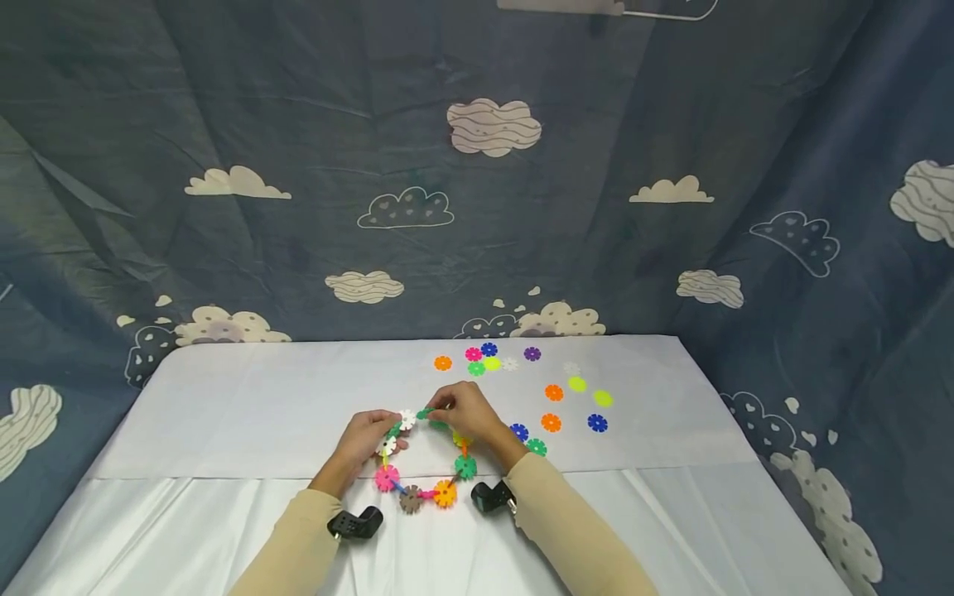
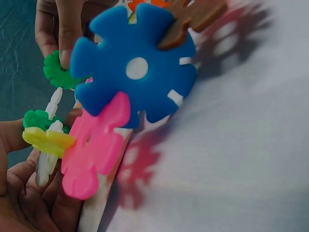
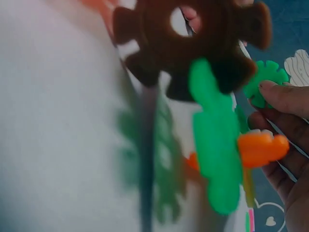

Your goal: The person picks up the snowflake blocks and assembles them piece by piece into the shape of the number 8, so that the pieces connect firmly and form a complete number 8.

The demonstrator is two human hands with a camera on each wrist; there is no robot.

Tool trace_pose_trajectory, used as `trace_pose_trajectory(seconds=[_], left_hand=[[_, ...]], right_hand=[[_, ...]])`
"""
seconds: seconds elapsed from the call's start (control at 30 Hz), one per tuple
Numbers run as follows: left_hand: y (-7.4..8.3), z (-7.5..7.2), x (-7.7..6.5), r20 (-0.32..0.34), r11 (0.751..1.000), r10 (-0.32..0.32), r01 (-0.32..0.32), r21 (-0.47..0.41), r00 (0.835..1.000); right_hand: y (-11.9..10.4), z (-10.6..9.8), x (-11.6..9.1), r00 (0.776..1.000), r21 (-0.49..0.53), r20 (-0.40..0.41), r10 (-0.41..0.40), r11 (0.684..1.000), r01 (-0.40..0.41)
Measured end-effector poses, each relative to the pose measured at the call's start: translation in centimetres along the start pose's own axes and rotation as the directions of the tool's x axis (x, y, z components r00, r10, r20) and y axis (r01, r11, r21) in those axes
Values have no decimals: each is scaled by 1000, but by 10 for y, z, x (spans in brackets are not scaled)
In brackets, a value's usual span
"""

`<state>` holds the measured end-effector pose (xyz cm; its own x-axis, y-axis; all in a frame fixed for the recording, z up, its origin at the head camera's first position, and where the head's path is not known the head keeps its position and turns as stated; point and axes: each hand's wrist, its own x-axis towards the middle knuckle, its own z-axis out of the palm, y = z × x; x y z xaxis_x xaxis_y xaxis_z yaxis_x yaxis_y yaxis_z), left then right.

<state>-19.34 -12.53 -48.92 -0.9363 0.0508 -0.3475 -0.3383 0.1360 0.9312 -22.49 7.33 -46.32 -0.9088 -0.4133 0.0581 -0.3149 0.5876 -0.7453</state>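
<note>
A ring-like chain of slotted, flower-shaped plastic discs hangs between the hands, with a pink disc (image 1: 387,478), a brown disc (image 1: 411,499) and an orange disc (image 1: 445,494) along its lower side. The left hand (image 1: 367,436) grips its left end, around green and white discs; a yellow disc (image 2: 48,141) and blue disc (image 2: 137,67) follow there. Opposite, the right hand (image 1: 468,410) pinches a green disc (image 3: 265,82) between thumb and fingers, close to a white disc (image 1: 407,420). Whether these two are joined I cannot tell. The right palm partly hides the chain's right side.
Loose discs lie on the white-covered table (image 1: 246,406), behind and right of the hands, among them an orange disc (image 1: 443,363), a purple disc (image 1: 532,354) and a blue disc (image 1: 598,423). A dark cloud-print curtain (image 1: 313,149) stands behind the table.
</note>
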Motion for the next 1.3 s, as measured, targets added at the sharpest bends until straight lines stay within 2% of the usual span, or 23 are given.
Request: trace_pose_trajectory(seconds=[0.13,0.4,0.8,1.03,1.17,1.3], left_hand=[[0,0,0,-3,1000,-5,5,-16,1000],[1,1,-2,-7,999,11,-11,-30,1000],[1,1,-1,-12,997,-3,2,-72,1000],[1,0,-2,-11,995,6,-7,-101,1000],[0,1,-1,-13,995,17,-18,-97,1000],[-1,1,0,-22,995,23,-25,-101,999]], right_hand=[[0,6,-1,999,22,-35,-7,1000,8],[-1,11,-4,997,59,-70,36,998,-32],[-5,14,-6,991,-24,-104,-79,997,77],[-4,16,-6,990,-39,-101,-100,995,97],[-3,15,-7,989,-4,-130,-76,997,76],[-2,17,-6,982,6,-161,-96,995,98]])
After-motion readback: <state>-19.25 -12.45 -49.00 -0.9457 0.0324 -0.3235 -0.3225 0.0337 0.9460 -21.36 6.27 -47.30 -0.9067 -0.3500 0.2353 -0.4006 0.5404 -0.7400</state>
